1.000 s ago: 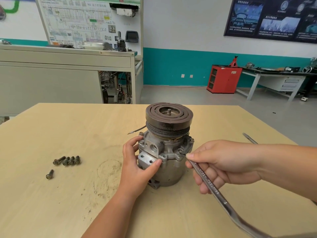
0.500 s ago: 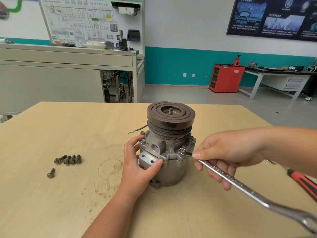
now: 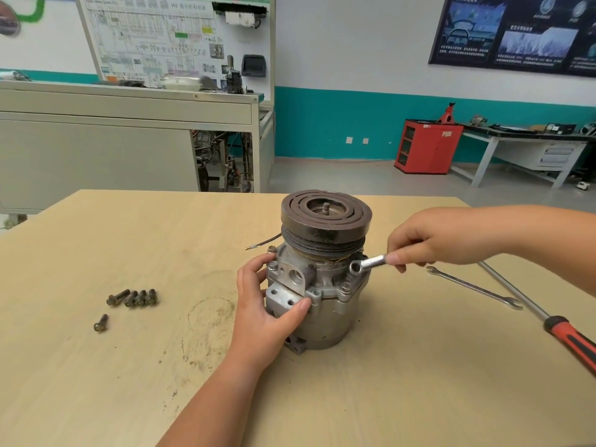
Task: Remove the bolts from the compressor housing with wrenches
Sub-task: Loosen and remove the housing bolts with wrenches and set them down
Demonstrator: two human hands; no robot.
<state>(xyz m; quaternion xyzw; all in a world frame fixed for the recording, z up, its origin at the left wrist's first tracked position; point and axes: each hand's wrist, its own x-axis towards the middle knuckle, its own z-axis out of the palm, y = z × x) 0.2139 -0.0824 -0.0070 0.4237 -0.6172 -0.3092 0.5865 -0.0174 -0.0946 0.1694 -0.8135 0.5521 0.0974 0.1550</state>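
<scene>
Swung round since earlier, silver ring wrench (image 3: 372, 262) caps the right flange bolt (image 3: 355, 268) of grey metal compressor housing (image 3: 329, 324); shaft runs rightward into pinching right hand (image 3: 422, 245); left hand (image 3: 264, 311) grips housing's left.

Compressor (image 3: 322, 304) stood upright at mid-worktop (image 3: 96, 382). Five loose bolts (image 3: 135, 298) lay well to its left. A wrench (image 3: 474, 288) and screwdriver (image 3: 541, 317) lay to its right.

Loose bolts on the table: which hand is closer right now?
Left. The left hand holds the compressor on the side facing the loose bolts. The right hand holds a wrench on the compressor's opposite side, farther from them.
</scene>
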